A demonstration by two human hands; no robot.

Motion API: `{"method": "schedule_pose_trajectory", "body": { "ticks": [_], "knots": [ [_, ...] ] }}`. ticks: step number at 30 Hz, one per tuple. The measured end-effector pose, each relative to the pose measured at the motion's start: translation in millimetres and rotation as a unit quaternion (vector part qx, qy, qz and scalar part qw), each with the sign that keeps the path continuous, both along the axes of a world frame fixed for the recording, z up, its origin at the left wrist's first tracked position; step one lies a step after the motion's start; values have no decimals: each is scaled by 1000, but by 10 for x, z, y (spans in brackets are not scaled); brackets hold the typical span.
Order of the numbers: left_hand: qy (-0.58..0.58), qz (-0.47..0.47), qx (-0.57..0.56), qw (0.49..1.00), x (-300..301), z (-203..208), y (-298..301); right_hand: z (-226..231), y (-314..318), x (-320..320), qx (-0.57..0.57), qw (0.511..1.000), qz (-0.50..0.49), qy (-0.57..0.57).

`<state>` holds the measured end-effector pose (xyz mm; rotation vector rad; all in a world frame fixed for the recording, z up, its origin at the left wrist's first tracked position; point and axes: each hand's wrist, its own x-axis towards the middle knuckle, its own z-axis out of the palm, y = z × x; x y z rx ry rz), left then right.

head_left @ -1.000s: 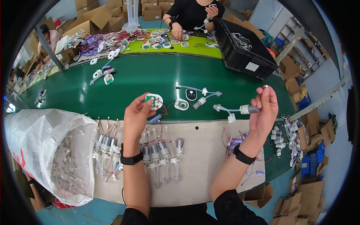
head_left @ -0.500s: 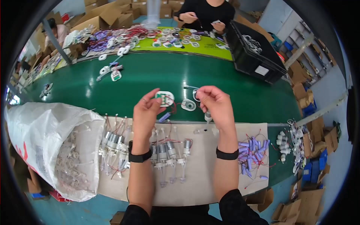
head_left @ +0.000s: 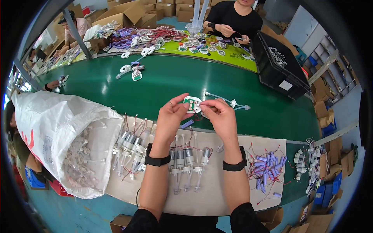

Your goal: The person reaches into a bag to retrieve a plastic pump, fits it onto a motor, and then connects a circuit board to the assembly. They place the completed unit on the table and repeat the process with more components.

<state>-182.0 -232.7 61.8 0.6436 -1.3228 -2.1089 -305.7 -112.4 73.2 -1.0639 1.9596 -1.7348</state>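
Note:
My left hand (head_left: 170, 120) pinches the left edge of a white rounded housing (head_left: 197, 111) that carries a green circuit board (head_left: 190, 105). At the housing's right edge, the thumb and forefinger of my right hand (head_left: 220, 118) are pressed together; the small thing between them is too hidden to name. Red wires run by the fingertips. A purple battery cell (head_left: 187, 124) sits just below the housing, near my left fingers. Past my right hand lies a clear tube assembly with a white fitting (head_left: 233, 103) on the green surface.
Small motors with tubes (head_left: 189, 156) and purple batteries (head_left: 268, 167) lie on the beige sheet (head_left: 217, 194). A white sack (head_left: 50, 132) of clear parts stands left. Across the green table (head_left: 163, 83) are a black crate (head_left: 281, 73), heaped parts and a co-worker (head_left: 237, 23).
My right hand has moved left to the housing's edge, off the tube assembly, which now shows more fully. My left hand still holds the housing. The whole view has shifted.

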Motion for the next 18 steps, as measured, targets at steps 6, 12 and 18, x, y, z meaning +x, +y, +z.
{"method": "schedule_pose_trajectory", "body": {
  "ticks": [6, 12, 18],
  "knots": [
    [-13, 23, -81, 996, -65, -35, 49, -80, -5, -33, -26, 998, -22, -51],
    [-30, 15, -133, 991, -12, -20, 37, -112, -70, 109, -41, 994, -59, 84],
    [-59, 7, -113, 992, 4, 108, 80, -76, -103, 216, -52, 982, -107, 149]
  ]
}}
